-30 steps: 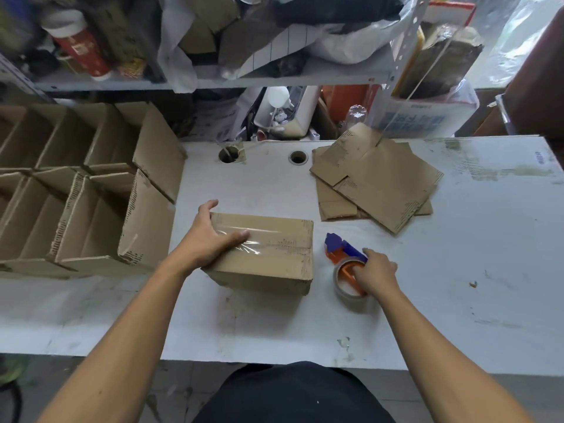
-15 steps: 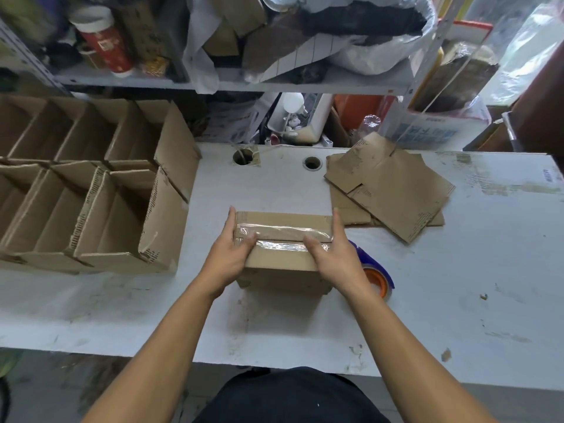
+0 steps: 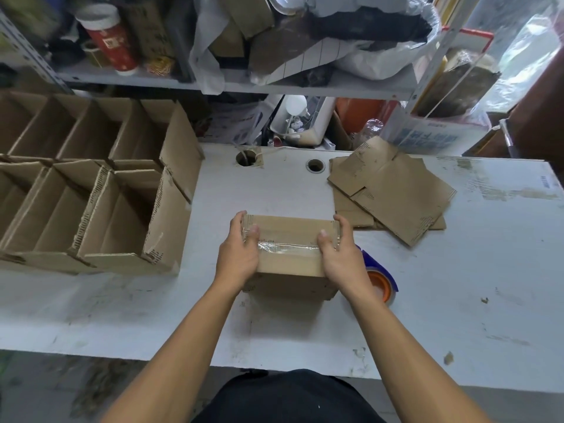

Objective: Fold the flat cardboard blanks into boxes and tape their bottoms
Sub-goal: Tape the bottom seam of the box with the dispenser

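Observation:
A small cardboard box (image 3: 290, 236) stands bottom up on the white table (image 3: 457, 285), with clear tape along its middle seam. My left hand (image 3: 239, 254) holds its left end, thumb on the tape and fingers down the side. My right hand (image 3: 340, 254) holds its right end the same way. A blue and orange tape dispenser (image 3: 380, 283) lies on the table just right of my right hand, partly hidden by it. A pile of flat cardboard blanks (image 3: 393, 190) lies at the back right.
Several folded open boxes (image 3: 100, 203) stand in rows on the table's left side. Two round holes (image 3: 315, 165) are in the table near its back edge. Cluttered metal shelves (image 3: 232, 83) rise behind the table.
My right hand left the tape dispenser on the table and came onto the box's right end. Both hands now press along the taped seam, and the box has turned square to me.

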